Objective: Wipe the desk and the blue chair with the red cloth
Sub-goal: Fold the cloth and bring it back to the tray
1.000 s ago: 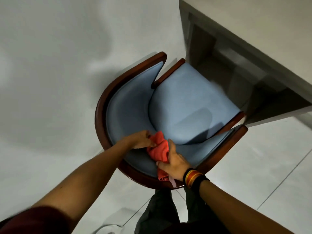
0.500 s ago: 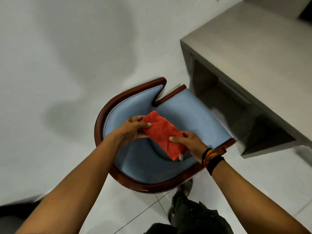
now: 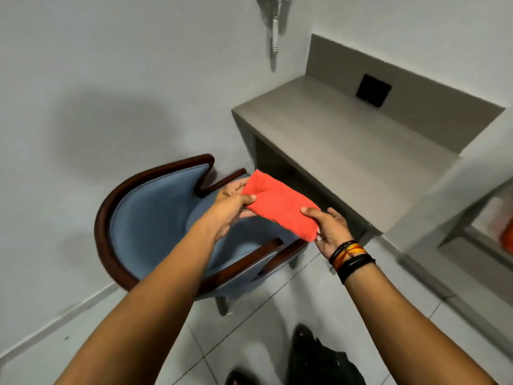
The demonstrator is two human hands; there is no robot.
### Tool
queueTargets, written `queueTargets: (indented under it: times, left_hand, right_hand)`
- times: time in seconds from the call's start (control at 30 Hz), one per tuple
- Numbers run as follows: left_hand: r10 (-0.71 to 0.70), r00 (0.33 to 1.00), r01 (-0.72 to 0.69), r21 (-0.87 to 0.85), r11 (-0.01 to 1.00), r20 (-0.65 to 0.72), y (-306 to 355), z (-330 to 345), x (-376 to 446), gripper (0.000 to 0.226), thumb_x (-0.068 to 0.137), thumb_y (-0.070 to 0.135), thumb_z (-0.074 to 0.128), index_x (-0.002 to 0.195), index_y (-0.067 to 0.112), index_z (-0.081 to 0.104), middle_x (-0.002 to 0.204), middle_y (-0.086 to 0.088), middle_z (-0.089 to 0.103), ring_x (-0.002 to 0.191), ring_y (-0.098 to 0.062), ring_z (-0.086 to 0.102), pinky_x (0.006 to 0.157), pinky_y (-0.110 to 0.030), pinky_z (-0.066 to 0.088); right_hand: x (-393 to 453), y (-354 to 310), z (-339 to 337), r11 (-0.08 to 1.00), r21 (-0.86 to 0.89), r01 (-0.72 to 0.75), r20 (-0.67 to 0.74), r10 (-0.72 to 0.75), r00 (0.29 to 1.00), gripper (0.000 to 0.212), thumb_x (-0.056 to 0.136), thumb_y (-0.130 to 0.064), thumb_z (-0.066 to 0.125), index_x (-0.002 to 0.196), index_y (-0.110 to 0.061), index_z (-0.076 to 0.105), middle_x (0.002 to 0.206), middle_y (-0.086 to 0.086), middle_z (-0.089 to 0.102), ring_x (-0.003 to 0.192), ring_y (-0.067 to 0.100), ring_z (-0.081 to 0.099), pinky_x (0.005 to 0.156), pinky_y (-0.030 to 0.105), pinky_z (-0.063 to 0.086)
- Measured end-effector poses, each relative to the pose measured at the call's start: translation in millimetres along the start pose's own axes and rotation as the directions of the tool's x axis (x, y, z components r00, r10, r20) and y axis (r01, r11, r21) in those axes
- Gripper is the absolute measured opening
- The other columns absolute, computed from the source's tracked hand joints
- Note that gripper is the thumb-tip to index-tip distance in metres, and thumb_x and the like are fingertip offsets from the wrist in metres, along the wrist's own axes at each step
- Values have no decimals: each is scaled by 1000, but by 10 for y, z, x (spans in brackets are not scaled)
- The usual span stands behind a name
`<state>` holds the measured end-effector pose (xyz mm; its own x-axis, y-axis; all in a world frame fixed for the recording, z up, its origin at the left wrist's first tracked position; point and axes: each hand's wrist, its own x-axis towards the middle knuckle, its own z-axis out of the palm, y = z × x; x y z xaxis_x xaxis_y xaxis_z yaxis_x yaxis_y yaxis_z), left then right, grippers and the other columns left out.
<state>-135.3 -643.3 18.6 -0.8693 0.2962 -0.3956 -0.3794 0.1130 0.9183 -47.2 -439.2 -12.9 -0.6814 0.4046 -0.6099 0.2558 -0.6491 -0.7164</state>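
Note:
The red cloth point(image 3: 280, 204) is folded into a flat rectangle and held in the air above the chair's seat. My left hand point(image 3: 231, 207) pinches its left end, and my right hand point(image 3: 329, 226) pinches its right end. Below them stands the blue chair point(image 3: 150, 215), a curved blue-upholstered seat and back with a dark wooden rim. The grey desk point(image 3: 333, 140) stands to the right of the chair, its top bare, with a raised back panel.
A white wall lies behind the chair. A black square socket plate point(image 3: 373, 90) sits in the desk's back panel. A coiled cord point(image 3: 274, 37) hangs on the wall above. A grey shelf unit point(image 3: 472, 218) stands at the right. My legs and a dark shoe point(image 3: 319, 359) are on the tiled floor below.
The cloth went from bunched against the chair's back to folded flat and lifted between both hands. My view has risen, bringing the whole desk top into sight.

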Motion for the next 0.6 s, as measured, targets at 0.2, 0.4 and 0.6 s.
queueTargets:
  times: [0.2, 0.4, 0.6]
  left_hand:
    - [-19, 999, 18, -25, 1000, -27, 86, 1158, 52, 23, 100, 9, 66, 121, 12, 75, 98, -3, 81, 83, -13, 73, 73, -26, 63]
    - [36, 999, -37, 32, 999, 33, -35, 3106, 467, 26, 98, 6, 71, 122, -5, 73, 101, -15, 75, 77, -15, 65, 74, -22, 57]
    - [59, 981, -67, 38, 997, 183, -241, 5224, 545, 33, 97, -10, 65, 130, -17, 63, 127, -36, 69, 102, -27, 63, 96, -35, 52]
  right_hand:
    - [121, -688, -892, 994, -58, 88, -43, -91, 995, 80, 75, 12, 76, 143, -16, 46, 128, 20, 66, 94, 27, 71, 68, 34, 61]
    - [471, -1677, -2508, 934, -253, 252, -119, -289, 950, 65, 80, 5, 78, 138, -10, 54, 108, 2, 69, 84, 10, 68, 70, 20, 59]
    - [636, -2510, -4274, 857, -435, 277, -342, -441, 830, 59, 80, -2, 84, 133, -4, 58, 119, 15, 63, 104, 25, 63, 95, 33, 56]
